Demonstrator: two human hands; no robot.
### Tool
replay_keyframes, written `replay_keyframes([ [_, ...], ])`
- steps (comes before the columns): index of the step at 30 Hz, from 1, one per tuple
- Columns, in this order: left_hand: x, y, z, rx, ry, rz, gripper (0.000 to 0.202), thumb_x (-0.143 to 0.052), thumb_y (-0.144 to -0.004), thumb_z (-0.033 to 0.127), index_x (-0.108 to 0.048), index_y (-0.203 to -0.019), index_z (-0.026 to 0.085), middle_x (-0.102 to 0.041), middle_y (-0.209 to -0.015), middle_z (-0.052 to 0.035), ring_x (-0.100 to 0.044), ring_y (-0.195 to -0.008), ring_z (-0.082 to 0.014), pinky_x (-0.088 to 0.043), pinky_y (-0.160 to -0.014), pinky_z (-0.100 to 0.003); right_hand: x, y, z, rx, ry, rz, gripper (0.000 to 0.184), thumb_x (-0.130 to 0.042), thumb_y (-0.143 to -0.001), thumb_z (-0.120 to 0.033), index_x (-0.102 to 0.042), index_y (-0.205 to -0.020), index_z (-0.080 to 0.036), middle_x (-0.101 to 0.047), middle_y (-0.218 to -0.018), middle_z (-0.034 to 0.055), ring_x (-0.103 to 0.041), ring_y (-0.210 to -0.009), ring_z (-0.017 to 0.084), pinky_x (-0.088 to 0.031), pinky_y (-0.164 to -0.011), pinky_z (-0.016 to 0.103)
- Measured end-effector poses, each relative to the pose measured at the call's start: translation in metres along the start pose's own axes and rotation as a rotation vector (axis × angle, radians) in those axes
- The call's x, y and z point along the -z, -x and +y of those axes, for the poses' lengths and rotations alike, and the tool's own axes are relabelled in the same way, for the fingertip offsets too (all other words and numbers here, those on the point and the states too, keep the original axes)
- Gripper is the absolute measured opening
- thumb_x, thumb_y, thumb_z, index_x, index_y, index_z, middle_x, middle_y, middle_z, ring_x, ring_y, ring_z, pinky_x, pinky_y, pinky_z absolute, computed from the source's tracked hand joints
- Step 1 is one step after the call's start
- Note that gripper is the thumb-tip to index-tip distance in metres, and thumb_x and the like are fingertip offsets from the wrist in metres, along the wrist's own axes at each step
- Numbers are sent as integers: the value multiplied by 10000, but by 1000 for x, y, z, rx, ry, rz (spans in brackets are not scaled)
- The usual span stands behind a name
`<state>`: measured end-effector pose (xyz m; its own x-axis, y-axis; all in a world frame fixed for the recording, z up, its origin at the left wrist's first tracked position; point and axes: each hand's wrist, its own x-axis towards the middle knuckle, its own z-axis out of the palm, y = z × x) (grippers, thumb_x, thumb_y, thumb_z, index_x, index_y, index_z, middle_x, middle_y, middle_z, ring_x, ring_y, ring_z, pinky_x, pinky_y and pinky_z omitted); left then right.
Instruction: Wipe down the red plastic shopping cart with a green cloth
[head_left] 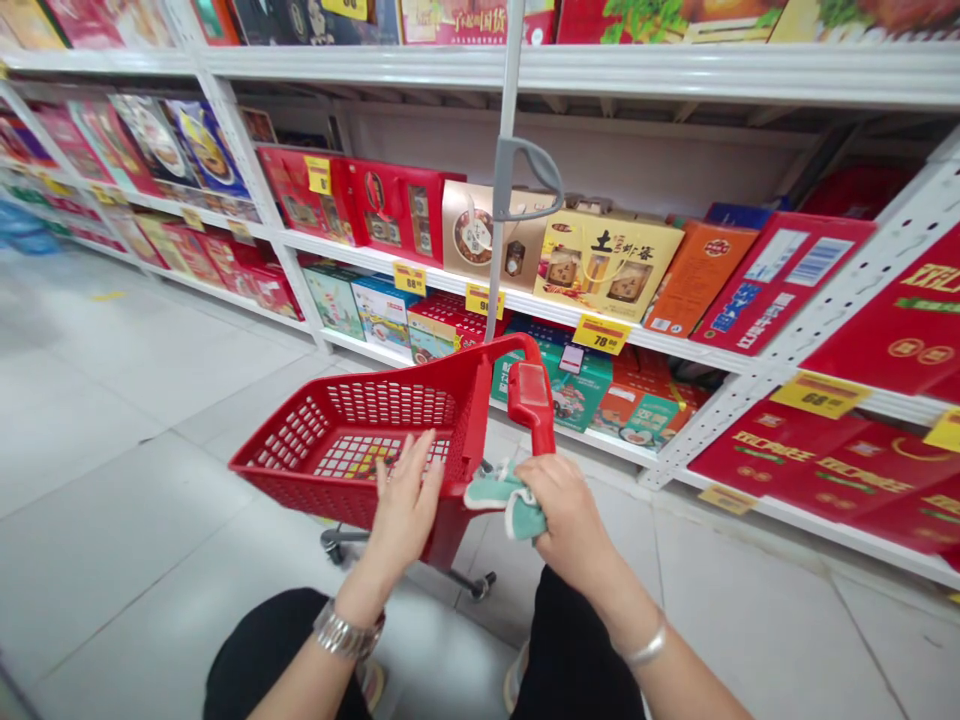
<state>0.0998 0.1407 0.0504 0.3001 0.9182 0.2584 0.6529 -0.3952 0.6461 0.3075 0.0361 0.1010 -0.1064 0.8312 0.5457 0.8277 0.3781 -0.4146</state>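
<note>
Since the right hand (562, 505) is the busy one, I'll start there: it's curled tight around a crumpled mint-green cloth with pale edges (529, 515), right at the lower end of a thick red plastic handle bar (541, 440). Most of the cloth pokes out on the left side of the fist, next to the corner of the basket. That handle belongs to a red plastic shopping cart with perforated walls (315, 490), which sits in front of the person, just ahead of the knees. The left hand (409, 495) is flat with fingers stretched out, nothing visible in it, over the near side of the basket. Can't tell if it's actually touching the rim. Some yellow shows by the basket's grid bottom, but I can't make out whether it's inside or on the floor below.

There's a silver metal link watch (349, 630) on the left wrist and a thin silver bangle (649, 645) on the right. Behind the cart, white metal shelving (720, 75) holds rows of colourful boxes with yellow price tags, and a pale upright pole with a grey plastic loop (551, 175) rises just past the handle. Floor's light grey tile (97, 400).
</note>
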Motion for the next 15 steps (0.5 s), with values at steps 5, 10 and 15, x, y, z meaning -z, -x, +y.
replay_keyframes([
  [5, 7, 35, 27, -186, -45, -46, 553, -208, -1028, 331, -331, -1566, 293, -474, -1565, -67, -298, -1519, -260, -113, -1227, -660, 5, 5, -33, 144, -163, -48, 321, -487, -924, -100, -610, -1186, -240, -703, -1058, 80, -632, -977, 214, -491, -848, 364],
  [10, 28, 66, 15, -168, -165, 74, 581, -229, -1009, 313, -273, -1589, 302, -487, -1556, -63, -354, -1494, -280, -147, -1230, -638, 13, -23, -27, 167, -30, 150, 337, -502, -976, -176, -607, -1281, -270, -699, -1142, 101, -620, -1065, 241, -468, -935, 432],
  [15, 49, 93, 7, -215, -235, 104, 634, -261, -981, 380, -160, -1607, 365, -433, -1594, -9, -359, -1492, -270, -234, -1230, -596, -7, -42, -47, 276, -35, -172, 332, -580, -883, -194, -659, -1200, -249, -701, -1202, 81, -583, -1165, 243, -418, -1013, 423],
])
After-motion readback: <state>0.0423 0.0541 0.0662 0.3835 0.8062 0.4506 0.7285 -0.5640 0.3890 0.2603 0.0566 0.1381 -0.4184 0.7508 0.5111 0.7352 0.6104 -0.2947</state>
